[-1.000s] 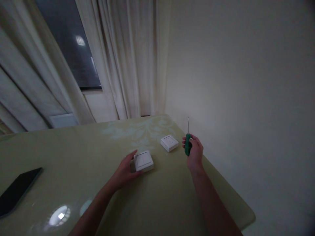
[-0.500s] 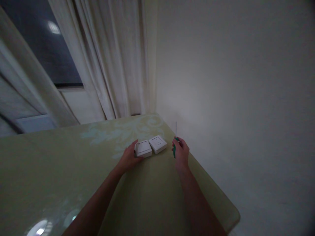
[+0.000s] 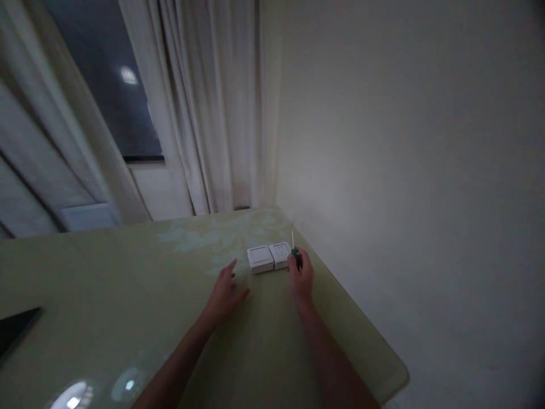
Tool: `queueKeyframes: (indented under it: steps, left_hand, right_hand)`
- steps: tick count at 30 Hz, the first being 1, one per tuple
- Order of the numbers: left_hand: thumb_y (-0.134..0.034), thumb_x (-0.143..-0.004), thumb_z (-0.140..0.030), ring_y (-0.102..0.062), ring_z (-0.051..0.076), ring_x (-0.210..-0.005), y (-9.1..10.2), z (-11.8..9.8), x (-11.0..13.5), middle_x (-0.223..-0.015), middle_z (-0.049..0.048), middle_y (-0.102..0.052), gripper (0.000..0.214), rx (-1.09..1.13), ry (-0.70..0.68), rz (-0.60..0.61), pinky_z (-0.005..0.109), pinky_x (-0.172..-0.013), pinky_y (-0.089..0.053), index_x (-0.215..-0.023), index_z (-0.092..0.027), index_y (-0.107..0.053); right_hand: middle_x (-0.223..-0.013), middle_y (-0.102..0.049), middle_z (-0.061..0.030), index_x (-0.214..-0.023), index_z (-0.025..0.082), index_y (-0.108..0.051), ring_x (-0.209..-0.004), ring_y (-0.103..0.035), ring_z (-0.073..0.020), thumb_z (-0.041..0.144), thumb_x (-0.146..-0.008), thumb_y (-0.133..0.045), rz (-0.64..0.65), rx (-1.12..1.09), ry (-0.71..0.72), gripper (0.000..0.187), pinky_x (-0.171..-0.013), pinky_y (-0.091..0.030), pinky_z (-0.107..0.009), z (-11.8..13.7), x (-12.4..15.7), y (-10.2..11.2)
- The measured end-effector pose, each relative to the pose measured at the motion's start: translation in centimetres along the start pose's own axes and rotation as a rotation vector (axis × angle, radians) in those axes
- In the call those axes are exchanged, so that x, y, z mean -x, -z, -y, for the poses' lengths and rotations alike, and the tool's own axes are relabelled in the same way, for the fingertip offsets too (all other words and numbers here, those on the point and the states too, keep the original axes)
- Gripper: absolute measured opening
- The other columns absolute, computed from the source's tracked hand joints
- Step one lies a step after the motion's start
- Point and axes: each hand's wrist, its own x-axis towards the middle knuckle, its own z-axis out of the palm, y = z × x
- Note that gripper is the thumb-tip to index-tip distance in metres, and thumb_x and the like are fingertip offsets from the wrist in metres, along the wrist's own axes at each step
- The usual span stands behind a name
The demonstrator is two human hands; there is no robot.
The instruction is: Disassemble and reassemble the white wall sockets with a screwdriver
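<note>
Two white boxes lie side by side on the table: a wall switch (image 3: pixel 260 257) on the left and a wall socket (image 3: pixel 280 252) with small slots on the right. My left hand (image 3: pixel 224 291) is just left of and in front of the switch, apart from it, fingers spread and holding nothing. My right hand (image 3: pixel 301 271) grips a screwdriver (image 3: pixel 293 250) by its green handle, the thin metal shaft pointing up and away from me. This hand is at the right edge of the socket and overlaps its corner; whether they touch I cannot tell.
The table (image 3: pixel 140 284) has a glossy greenish top with a pale leaf pattern. A wall (image 3: pixel 404 199) runs along its right side. Curtains (image 3: pixel 204 113) and a dark window (image 3: pixel 123 85) stand behind it. A flat black object (image 3: pixel 17 329) lies at the left edge.
My left hand has let go of the switch and drawn back from it. My right hand has brought the screwdriver left to the socket. The two boxes now sit in line.
</note>
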Motion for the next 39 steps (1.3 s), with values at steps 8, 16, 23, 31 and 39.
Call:
queueKeyframes:
  steps: [8,16,23,31,39]
  left_hand:
    - [-0.066,-0.095,-0.036,-0.063,0.035,-0.135,1.8,0.5,5.1,-0.147,0.0168,-0.064,0.057,-0.097,-0.137,-0.167,0.058,-0.114,-0.053,-0.15,-0.021,-0.057]
    - [-0.071,-0.105,-0.043,-0.073,0.028,-0.115,2.1,0.2,4.6,-0.13,0.0097,-0.073,0.04,-0.158,-0.193,-0.256,0.052,-0.1,-0.061,-0.136,-0.019,-0.066]
    - [-0.072,-0.105,-0.038,-0.074,0.024,-0.105,2.2,-0.6,4.8,-0.129,0.0089,-0.073,0.032,-0.234,-0.131,-0.178,0.045,-0.09,-0.065,-0.131,-0.018,-0.068]
    - [-0.071,-0.105,-0.038,-0.075,0.022,-0.098,2.0,-1.5,4.7,-0.121,0.0073,-0.075,0.03,-0.335,-0.036,-0.111,0.042,-0.086,-0.066,-0.126,-0.017,-0.069]
    - [-0.071,-0.106,-0.039,-0.075,0.021,-0.096,1.5,-1.6,4.4,-0.119,0.007,-0.075,0.029,-0.324,0.008,-0.021,0.041,-0.084,-0.066,-0.125,-0.017,-0.07]
  right_hand:
    - [-0.107,-0.08,-0.0073,-0.124,0.026,-0.076,-0.101,-0.073,-0.024,0.026,-0.102,-0.07,0.558,0.181,0.63,0.022,-0.095,-0.059,-0.037,4.3,6.9,-4.1]
    - [-0.122,-0.074,-0.0078,-0.13,0.018,-0.069,-0.102,-0.074,-0.0227,0.033,-0.108,-0.069,0.615,0.421,0.802,0.026,-0.091,-0.065,-0.044,3.9,7.5,-4.0]
    - [-0.132,-0.071,-0.0099,-0.133,0.019,-0.068,-0.111,-0.073,-0.0249,0.034,-0.108,-0.07,0.559,0.499,0.76,0.029,-0.096,-0.064,-0.046,3.6,7.4,-4.6]
    - [-0.13,-0.071,-0.0096,-0.132,0.019,-0.068,-0.109,-0.073,-0.0245,0.034,-0.107,-0.07,0.498,0.504,0.745,0.028,-0.095,-0.064,-0.046,3.5,6.9,-4.9]
    - [-0.13,-0.072,-0.0096,-0.135,0.019,-0.067,-0.11,-0.074,-0.025,0.032,-0.108,-0.069,0.458,0.507,0.731,0.03,-0.096,-0.064,-0.047,2.9,6.6,-4.8]
